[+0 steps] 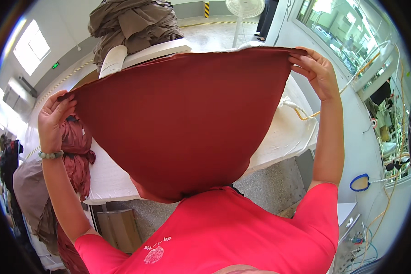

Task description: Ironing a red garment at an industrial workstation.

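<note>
A wide piece of dark red cloth (182, 118) is spread between my hands, its top edge stretched almost straight across. My left hand (57, 114) pinches its upper left corner, with a beaded bracelet on that wrist. At the upper right corner my right hand (319, 73) grips the cloth between thumb and fingers. The cloth's lower part hangs down close to my chest and hides much of the white padded table (283, 141) behind it. Beside my left forearm, crumpled lighter red cloth (75, 146) lies over the table's left end.
Grey-brown cloth is heaped (137, 27) behind the table, near a white padded arm (113, 61). More brown cloth (32, 192) hangs at left. A cardboard box (118, 228) sits below the table. A white fan (244, 9) stands behind; cords (301, 112) run along the right.
</note>
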{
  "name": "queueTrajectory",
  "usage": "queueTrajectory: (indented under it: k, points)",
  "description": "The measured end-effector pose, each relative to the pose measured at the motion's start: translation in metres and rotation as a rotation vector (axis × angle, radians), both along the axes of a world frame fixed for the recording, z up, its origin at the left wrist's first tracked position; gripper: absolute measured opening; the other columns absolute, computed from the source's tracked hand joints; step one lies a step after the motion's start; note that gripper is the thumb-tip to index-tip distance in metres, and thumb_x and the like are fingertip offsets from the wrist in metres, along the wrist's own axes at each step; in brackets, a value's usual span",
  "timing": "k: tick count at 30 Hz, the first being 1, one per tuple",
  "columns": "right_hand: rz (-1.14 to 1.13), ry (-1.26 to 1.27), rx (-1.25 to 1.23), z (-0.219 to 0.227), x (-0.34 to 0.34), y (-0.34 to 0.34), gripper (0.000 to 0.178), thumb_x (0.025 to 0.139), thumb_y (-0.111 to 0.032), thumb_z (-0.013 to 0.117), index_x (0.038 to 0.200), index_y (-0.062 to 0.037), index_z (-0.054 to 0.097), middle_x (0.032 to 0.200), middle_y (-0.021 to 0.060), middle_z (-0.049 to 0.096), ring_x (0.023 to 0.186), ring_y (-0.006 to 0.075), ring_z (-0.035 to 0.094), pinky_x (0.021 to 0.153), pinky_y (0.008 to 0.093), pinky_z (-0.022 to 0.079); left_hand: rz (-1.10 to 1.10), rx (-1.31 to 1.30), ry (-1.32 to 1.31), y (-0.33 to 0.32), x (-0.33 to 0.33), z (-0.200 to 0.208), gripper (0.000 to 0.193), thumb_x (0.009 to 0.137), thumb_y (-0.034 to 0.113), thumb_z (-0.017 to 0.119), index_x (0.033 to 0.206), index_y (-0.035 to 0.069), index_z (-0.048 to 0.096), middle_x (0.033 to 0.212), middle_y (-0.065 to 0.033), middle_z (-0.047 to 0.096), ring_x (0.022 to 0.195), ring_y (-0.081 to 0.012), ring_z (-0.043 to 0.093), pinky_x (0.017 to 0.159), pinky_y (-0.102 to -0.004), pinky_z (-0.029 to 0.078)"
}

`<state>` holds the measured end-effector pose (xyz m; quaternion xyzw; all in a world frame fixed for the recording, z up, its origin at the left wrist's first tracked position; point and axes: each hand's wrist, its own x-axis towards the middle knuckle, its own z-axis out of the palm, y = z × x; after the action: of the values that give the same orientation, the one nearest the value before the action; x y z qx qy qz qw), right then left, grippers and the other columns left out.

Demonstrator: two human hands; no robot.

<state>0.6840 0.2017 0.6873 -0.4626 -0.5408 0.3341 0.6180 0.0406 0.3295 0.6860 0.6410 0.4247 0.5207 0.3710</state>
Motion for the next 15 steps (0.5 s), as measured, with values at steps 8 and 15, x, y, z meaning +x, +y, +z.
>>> queueTrajectory:
  k: [8,15]
  points:
    - [-0.182,0.020,-0.064,-0.009,-0.011,-0.005,0.027,0.102,-0.014,0.062,0.124,0.0019,0.065,0.112,0.0186,0.074,0.097,0.0250,0.075,0.084,0.0377,0.063,0.227,0.015,0.079,0.019,-0.017,-0.017,0.024,0.102,0.019,0.065,0.116,-0.001,0.067,0.089,-0.0073,0.073,0.071,-0.0109,0.069,0.063,-0.0205,0.054]
    - [-0.366,0.083,-0.149,-0.028,-0.014,-0.060,0.026,0.104,-0.017,0.060,0.125,-0.0016,0.064,0.101,0.0114,0.074,0.078,0.0147,0.069,0.067,0.0300,0.058,0.388,0.114,0.262,-0.033,-0.024,-0.033,0.020,0.104,0.016,0.061,0.114,-0.001,0.067,0.068,0.0031,0.060,0.052,-0.0057,0.053,0.049,-0.0198,0.039]
